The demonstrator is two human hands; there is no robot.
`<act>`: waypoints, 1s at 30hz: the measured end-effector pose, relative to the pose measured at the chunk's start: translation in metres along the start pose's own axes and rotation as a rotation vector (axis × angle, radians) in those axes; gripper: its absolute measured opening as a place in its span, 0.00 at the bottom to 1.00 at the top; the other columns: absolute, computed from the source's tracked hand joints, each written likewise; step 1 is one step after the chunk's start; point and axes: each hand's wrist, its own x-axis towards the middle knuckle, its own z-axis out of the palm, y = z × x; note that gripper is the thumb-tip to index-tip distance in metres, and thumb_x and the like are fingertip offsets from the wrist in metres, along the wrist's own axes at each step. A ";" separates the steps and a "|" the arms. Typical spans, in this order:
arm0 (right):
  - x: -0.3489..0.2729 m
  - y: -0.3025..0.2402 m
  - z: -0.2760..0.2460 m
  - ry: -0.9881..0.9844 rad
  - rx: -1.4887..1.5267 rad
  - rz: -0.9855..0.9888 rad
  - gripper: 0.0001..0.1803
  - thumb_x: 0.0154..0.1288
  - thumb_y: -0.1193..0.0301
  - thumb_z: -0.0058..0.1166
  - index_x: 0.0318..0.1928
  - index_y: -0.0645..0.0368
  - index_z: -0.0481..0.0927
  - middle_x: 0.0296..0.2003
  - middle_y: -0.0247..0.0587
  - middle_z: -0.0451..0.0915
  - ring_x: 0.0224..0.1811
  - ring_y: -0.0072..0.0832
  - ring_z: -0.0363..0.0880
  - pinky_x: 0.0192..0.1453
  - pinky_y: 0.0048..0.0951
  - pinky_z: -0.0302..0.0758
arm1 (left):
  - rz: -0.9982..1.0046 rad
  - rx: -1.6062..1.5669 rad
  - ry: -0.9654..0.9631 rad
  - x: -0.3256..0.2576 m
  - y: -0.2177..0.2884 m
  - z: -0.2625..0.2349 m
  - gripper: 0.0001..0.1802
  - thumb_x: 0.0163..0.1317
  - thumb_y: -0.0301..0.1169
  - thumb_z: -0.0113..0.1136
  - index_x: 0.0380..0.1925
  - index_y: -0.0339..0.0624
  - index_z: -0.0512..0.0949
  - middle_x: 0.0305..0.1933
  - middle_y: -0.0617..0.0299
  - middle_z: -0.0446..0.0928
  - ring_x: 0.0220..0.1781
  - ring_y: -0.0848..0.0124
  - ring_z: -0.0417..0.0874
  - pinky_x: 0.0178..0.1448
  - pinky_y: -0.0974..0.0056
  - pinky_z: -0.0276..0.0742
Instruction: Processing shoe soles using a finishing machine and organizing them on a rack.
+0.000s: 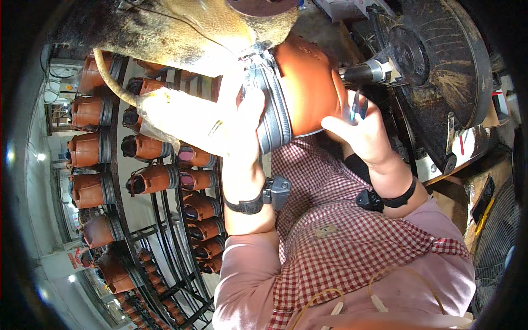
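A brown leather shoe (312, 82) with a thick black ridged sole (269, 107) is held up under the machine head (192, 33), lying on its side. My left hand (245, 124) grips it from the left, with the palm and thumb against the sole. At the shoe's right side is my right hand (369, 135), closed around small snips (357, 103) with dark pointed blades and a bluish part. The thumb of that hand lies close to the leather. Strong light washes out the area between my left hand and the machine, so detail there is lost.
Racks (118, 181) of similar brown shoes stand at left. A curved tan hose (110, 80) and a glaring white part (179, 118) sit left of my hand. At right are a large black wheel (440, 55), its metal shaft (366, 72) and a fan (498, 236).
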 end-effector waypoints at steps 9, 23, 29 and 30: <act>-0.006 0.006 -0.019 0.009 -0.249 -0.045 0.11 0.58 0.81 0.61 0.41 0.62 0.77 0.37 0.31 0.79 0.41 0.18 0.75 0.48 0.25 0.72 | -0.143 -0.120 0.092 0.006 -0.009 0.009 0.28 0.66 0.39 0.48 0.63 0.37 0.67 0.60 0.59 0.73 0.60 0.69 0.73 0.66 0.63 0.65; 0.015 -0.006 -0.016 0.099 -0.277 -0.216 0.10 0.56 0.76 0.66 0.38 0.63 0.80 0.28 0.27 0.79 0.29 0.12 0.73 0.34 0.18 0.71 | -0.394 -0.174 0.051 0.023 0.011 0.018 0.16 0.69 0.41 0.49 0.45 0.42 0.77 0.40 0.64 0.79 0.40 0.75 0.79 0.49 0.69 0.74; 0.017 -0.008 -0.025 0.093 -0.309 -0.319 0.08 0.58 0.77 0.64 0.31 0.62 0.75 0.23 0.22 0.69 0.25 0.10 0.63 0.28 0.17 0.63 | -0.248 -0.187 0.067 0.009 -0.009 0.013 0.20 0.67 0.44 0.53 0.53 0.45 0.73 0.48 0.64 0.76 0.51 0.72 0.76 0.59 0.63 0.69; 0.018 -0.015 -0.023 0.093 -0.393 -0.328 0.11 0.57 0.77 0.65 0.28 0.62 0.73 0.21 0.23 0.64 0.24 0.11 0.58 0.26 0.18 0.59 | -0.402 -0.192 0.149 0.013 -0.003 0.017 0.24 0.68 0.48 0.51 0.57 0.46 0.70 0.54 0.62 0.74 0.57 0.71 0.73 0.64 0.62 0.65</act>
